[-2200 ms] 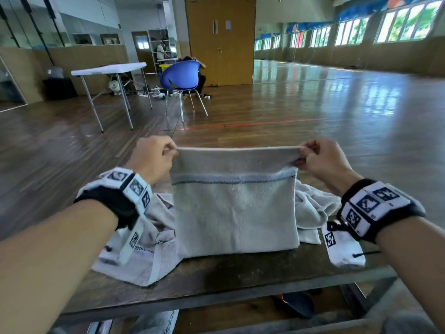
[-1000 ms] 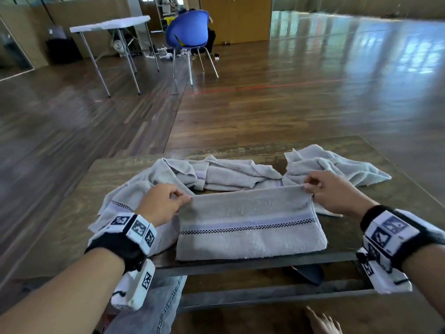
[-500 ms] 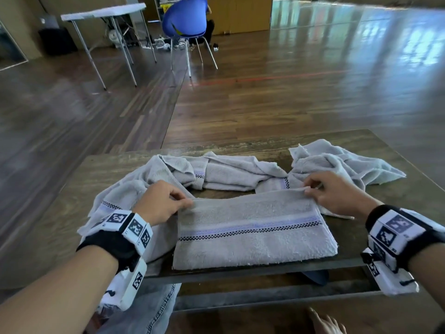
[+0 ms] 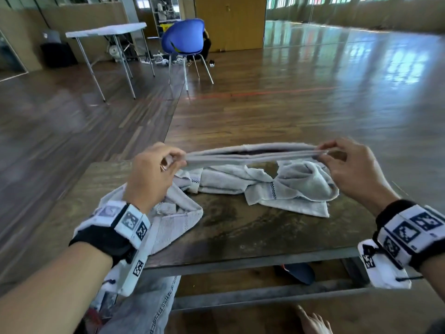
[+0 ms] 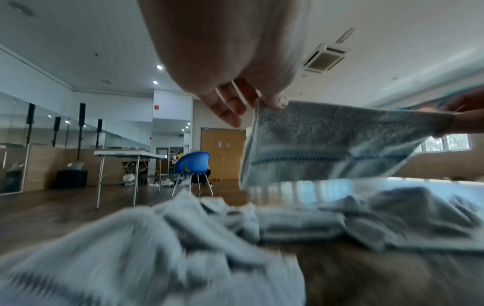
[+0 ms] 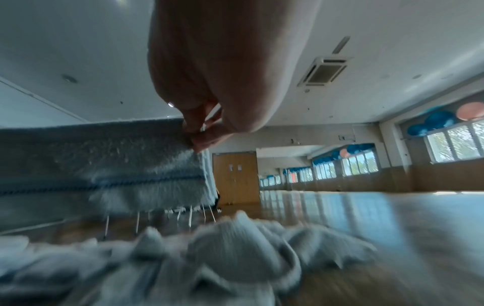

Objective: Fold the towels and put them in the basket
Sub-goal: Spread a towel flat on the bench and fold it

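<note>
A folded grey towel (image 4: 252,153) with a dark checked stripe is held stretched in the air above the wooden table (image 4: 240,227). My left hand (image 4: 154,172) pinches its left corners and my right hand (image 4: 349,165) pinches its right corners. The left wrist view shows the towel (image 5: 335,140) hanging below my left fingertips (image 5: 275,103), and the right wrist view shows the towel (image 6: 104,161) hanging from my right fingertips (image 6: 195,136). Unfolded grey towels (image 4: 277,186) lie crumpled on the table under it, another towel (image 4: 173,220) at the left. No basket is in view.
The table's near edge (image 4: 240,261) is close to my body. A blue chair (image 4: 185,42) and a white folding table (image 4: 108,30) stand far back on the wooden floor. A bare foot (image 4: 313,321) shows below the table.
The folded towel was lying flat on the table's near edge; both hands have now lifted it off and hold it taut in the air over the crumpled towels.
</note>
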`<state>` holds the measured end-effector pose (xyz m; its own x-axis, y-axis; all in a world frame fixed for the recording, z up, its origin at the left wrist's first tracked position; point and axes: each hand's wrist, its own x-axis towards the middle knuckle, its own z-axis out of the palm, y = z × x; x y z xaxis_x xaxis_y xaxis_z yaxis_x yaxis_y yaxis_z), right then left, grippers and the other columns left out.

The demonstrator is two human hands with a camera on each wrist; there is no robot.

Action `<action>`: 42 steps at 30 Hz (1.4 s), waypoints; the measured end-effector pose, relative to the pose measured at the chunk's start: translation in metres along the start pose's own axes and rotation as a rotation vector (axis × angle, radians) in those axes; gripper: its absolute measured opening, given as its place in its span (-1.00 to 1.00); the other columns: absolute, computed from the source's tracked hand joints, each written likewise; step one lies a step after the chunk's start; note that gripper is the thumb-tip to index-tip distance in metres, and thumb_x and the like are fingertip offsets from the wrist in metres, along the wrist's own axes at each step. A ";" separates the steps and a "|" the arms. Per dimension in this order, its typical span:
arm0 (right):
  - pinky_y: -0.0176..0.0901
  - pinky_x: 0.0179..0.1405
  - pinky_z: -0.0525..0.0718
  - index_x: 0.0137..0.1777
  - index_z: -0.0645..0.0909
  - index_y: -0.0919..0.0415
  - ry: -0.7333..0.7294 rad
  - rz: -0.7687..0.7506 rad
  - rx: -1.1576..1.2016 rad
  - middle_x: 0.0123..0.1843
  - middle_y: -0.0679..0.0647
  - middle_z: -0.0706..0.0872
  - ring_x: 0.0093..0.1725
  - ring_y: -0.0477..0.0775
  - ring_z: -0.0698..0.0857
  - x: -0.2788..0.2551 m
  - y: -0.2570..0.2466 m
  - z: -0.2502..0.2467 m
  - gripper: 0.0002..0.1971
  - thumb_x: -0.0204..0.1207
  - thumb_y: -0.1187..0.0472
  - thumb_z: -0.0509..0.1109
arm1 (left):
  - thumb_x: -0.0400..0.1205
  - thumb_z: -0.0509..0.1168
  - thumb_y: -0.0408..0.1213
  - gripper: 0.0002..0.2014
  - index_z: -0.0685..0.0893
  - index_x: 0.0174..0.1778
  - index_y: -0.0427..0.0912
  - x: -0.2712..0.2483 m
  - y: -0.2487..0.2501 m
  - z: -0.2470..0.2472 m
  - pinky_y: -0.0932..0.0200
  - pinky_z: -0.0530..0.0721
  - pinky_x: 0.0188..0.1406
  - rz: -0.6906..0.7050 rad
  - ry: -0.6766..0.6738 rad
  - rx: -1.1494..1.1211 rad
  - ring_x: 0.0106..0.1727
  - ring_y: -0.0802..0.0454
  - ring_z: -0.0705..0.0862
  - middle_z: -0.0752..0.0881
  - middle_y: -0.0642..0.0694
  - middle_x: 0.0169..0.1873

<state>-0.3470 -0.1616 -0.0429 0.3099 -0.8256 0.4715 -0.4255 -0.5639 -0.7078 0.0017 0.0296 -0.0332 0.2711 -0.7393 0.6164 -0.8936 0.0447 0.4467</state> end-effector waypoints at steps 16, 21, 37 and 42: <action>0.12 0.18 0.56 -0.31 0.63 0.23 -0.160 0.386 -0.300 -0.28 0.01 0.66 -0.02 0.17 0.61 -0.090 0.050 0.059 -0.71 0.58 0.11 0.51 | 0.63 0.40 -0.02 -0.63 0.59 -0.34 -0.21 -0.090 -0.015 0.065 0.00 0.60 -0.19 -0.609 -0.366 0.137 -0.29 -0.06 0.67 0.71 -0.14 -0.37; 0.07 0.08 0.57 -0.38 0.62 0.43 -0.095 0.465 -0.280 -0.38 0.17 0.69 -0.09 0.22 0.62 -0.086 0.048 0.053 -0.71 0.48 0.23 0.46 | 0.63 0.43 -0.08 -0.65 0.66 -0.30 -0.31 -0.087 -0.020 0.063 0.01 0.64 -0.20 -0.628 -0.300 0.154 -0.29 -0.06 0.68 0.72 -0.17 -0.36; 0.09 0.56 0.30 -0.02 0.61 -0.10 -0.445 -0.090 -0.637 -0.05 -0.12 0.57 0.07 0.01 0.57 -0.108 0.019 0.068 -0.73 0.70 -0.07 0.08 | 0.74 0.00 0.11 -0.64 0.53 -0.25 0.04 -0.091 0.011 0.087 -0.03 0.42 0.28 -0.030 -0.513 0.448 0.05 0.06 0.52 0.62 0.15 -0.20; 0.01 0.25 0.51 -0.28 0.55 0.00 -0.415 -0.120 -0.654 -0.29 -0.14 0.59 -0.21 -0.02 0.61 -0.101 0.003 0.077 -0.71 0.60 -0.08 0.16 | 0.72 0.08 0.09 -0.66 0.56 -0.23 -0.03 -0.083 0.020 0.097 0.03 0.51 0.16 0.002 -0.514 0.341 -0.06 0.10 0.46 0.60 0.10 -0.21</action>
<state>-0.3141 -0.0784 -0.1336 0.6231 -0.7566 0.1985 -0.7434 -0.6517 -0.1505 -0.0736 0.0268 -0.1382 0.1377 -0.9725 0.1877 -0.9811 -0.1079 0.1608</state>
